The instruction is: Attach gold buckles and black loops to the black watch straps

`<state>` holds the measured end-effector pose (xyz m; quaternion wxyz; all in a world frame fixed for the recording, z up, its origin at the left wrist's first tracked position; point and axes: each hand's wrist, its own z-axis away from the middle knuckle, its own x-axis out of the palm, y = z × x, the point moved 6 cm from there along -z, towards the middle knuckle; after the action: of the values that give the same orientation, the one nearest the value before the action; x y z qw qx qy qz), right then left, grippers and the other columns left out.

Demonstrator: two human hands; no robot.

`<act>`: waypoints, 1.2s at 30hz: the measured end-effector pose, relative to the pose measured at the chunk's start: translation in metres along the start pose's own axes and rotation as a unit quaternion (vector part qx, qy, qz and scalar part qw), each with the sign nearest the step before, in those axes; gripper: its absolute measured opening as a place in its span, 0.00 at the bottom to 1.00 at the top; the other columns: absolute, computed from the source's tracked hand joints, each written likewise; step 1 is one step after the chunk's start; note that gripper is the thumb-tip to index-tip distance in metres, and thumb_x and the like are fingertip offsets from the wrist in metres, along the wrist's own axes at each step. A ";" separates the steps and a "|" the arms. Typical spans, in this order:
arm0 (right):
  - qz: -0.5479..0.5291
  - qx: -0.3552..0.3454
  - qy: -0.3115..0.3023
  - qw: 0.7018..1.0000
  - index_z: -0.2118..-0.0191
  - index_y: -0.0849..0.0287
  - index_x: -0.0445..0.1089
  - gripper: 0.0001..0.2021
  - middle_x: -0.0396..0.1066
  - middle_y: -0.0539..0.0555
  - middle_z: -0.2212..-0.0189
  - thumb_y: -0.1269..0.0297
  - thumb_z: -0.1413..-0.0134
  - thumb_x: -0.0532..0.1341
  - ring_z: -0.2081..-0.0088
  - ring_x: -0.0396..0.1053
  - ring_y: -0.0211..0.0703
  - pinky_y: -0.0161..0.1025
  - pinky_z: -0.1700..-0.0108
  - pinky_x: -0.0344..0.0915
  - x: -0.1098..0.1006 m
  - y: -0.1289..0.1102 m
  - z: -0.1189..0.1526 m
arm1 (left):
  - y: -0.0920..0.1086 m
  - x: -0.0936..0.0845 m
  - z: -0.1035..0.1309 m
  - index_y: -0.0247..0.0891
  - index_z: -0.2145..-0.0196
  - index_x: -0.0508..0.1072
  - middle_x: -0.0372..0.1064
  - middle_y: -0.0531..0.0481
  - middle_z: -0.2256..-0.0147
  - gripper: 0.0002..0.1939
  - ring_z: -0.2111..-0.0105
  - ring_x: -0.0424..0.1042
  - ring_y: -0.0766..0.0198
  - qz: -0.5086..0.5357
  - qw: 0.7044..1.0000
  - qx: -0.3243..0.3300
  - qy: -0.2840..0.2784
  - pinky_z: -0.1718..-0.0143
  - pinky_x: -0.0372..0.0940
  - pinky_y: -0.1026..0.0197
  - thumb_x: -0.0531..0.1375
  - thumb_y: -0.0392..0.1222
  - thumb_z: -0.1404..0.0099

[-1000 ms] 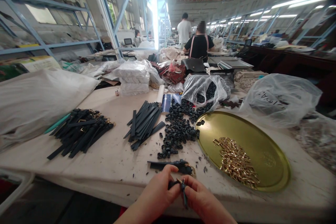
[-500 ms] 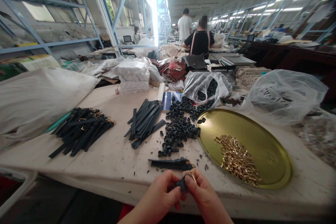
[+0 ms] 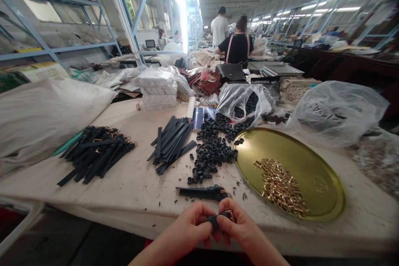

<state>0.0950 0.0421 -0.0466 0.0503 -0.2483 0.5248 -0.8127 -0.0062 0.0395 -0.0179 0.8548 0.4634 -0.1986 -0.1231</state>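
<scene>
Between my hands, at the table's front edge, is a dark strap [image 3: 213,222] with a gold buckle [image 3: 231,215] at its right end. My left hand [image 3: 195,225] pinches the strap from the left, thumb on top. My right hand [image 3: 234,220] is closed on the buckle end, its thumb pressing the strap. Fingers cover most of the strap, so its length is hidden. Just beyond my hands lie a few buckled straps [image 3: 201,193]. Farther off is a heap of small black loops [image 3: 213,151], and to the right a gold tray [image 3: 311,166] bears many gold buckles [image 3: 282,189].
Flat black strips [image 3: 173,143] lie in the middle of the table, and a pile of buckled straps [image 3: 96,151] at the left. Clear plastic bags [image 3: 339,112] and wrapped bundles [image 3: 158,87] line the back. Two people [image 3: 235,43] are farther away.
The strap has turned between my fingers, from hanging tilted to lying more level. The buckle now sits lower, against my right fingers. Both hands remain close together at the table edge.
</scene>
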 end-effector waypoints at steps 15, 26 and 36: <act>0.275 -0.079 0.034 0.958 0.70 0.55 0.58 0.02 0.66 0.45 0.80 0.65 0.49 0.54 0.77 0.61 0.36 0.33 0.74 0.54 -0.009 -0.014 0.016 | -0.009 0.002 -0.002 0.33 0.67 0.64 0.68 0.53 0.73 0.09 0.77 0.66 0.70 -0.038 0.998 -0.009 -0.047 0.75 0.58 0.67 0.54 0.35 0.48; 0.353 -0.063 -0.026 0.933 0.73 0.56 0.61 0.03 0.68 0.47 0.76 0.69 0.50 0.54 0.72 0.64 0.38 0.33 0.71 0.56 -0.001 -0.024 0.025 | -0.012 0.008 0.006 0.35 0.62 0.65 0.70 0.53 0.71 0.11 0.79 0.66 0.71 -0.110 0.992 -0.012 -0.062 0.76 0.58 0.69 0.53 0.34 0.45; 0.291 -0.045 0.012 0.956 0.72 0.56 0.59 0.02 0.61 0.46 0.78 0.67 0.50 0.54 0.73 0.59 0.38 0.34 0.70 0.55 -0.003 -0.012 0.023 | -0.002 0.002 0.009 0.35 0.53 0.59 0.69 0.52 0.71 0.21 0.70 0.67 0.67 -0.109 0.991 0.014 -0.080 0.69 0.59 0.66 0.54 0.33 0.46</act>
<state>0.1102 0.0292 -0.0300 0.2676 -0.0773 0.6106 -0.7413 -0.0086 0.0311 -0.0151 0.8108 0.4832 -0.2162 -0.2497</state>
